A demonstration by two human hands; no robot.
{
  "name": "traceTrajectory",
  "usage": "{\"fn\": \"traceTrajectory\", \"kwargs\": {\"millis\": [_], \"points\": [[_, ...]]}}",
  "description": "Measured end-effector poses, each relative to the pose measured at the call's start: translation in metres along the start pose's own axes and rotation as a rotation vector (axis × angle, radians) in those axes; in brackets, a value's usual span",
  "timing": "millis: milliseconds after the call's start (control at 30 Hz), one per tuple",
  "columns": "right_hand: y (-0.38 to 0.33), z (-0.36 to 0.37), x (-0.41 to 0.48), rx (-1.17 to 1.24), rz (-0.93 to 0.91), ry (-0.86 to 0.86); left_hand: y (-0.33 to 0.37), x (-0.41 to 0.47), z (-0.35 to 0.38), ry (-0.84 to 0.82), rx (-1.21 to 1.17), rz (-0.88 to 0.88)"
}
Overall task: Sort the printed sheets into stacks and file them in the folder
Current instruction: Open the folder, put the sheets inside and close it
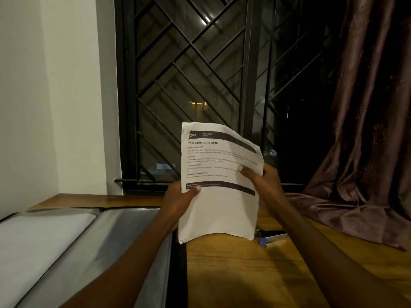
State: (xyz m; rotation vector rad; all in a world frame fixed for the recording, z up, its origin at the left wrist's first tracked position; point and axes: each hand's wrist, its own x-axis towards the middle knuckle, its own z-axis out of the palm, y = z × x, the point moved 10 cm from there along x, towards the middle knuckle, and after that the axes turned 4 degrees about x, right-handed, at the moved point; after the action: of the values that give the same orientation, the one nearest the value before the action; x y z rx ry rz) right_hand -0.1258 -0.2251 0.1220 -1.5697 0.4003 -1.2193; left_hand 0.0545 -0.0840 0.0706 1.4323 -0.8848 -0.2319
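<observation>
I hold a printed sheet (219,210) upright in front of the window, headed "Wipe baseboards clean" with black bands across it. My left hand (180,200) grips its left edge, thumb on the front. My right hand (261,177) grips the right edge, thumb pressed on the text. Whether more sheets lie behind it I cannot tell. An open folder (124,236) with grey plastic sleeves lies at the lower left on the wooden table (255,274); a white sheet (42,241) sits in its left sleeve.
A barred dark window (189,85) stands behind the table. A brown curtain (367,141) hangs at the right and spills onto the tabletop. A small blue-tipped object (270,238) lies just below the sheet. A white wall (51,96) closes the left.
</observation>
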Motion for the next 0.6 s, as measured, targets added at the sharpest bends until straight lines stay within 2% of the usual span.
{"fn": "traceTrajectory", "kwargs": {"millis": [100,200,300,367,433,533,600], "points": [[0.001,-0.004,0.004,-0.010,-0.020,0.015,0.001,0.007,0.000,-0.008,-0.037,-0.017],[0.003,-0.005,0.010,-0.075,-0.033,-0.031,0.004,0.021,-0.005,0.000,-0.236,-0.077],[0.022,0.007,0.020,-0.149,0.064,-0.088,0.004,0.024,-0.001,-0.210,-0.405,-0.200],[0.044,0.025,0.025,-0.134,0.149,-0.124,-0.008,0.023,-0.008,-0.317,-0.351,-0.281],[0.073,0.042,0.025,-0.093,0.239,-0.127,-0.027,0.024,-0.026,-0.346,-0.283,-0.333],[0.111,0.057,0.023,-0.028,0.331,-0.082,-0.047,0.037,-0.066,-0.215,-0.131,-0.287],[0.145,0.066,0.022,0.035,0.443,-0.040,-0.057,0.043,-0.103,-0.053,0.138,-0.186]]}}
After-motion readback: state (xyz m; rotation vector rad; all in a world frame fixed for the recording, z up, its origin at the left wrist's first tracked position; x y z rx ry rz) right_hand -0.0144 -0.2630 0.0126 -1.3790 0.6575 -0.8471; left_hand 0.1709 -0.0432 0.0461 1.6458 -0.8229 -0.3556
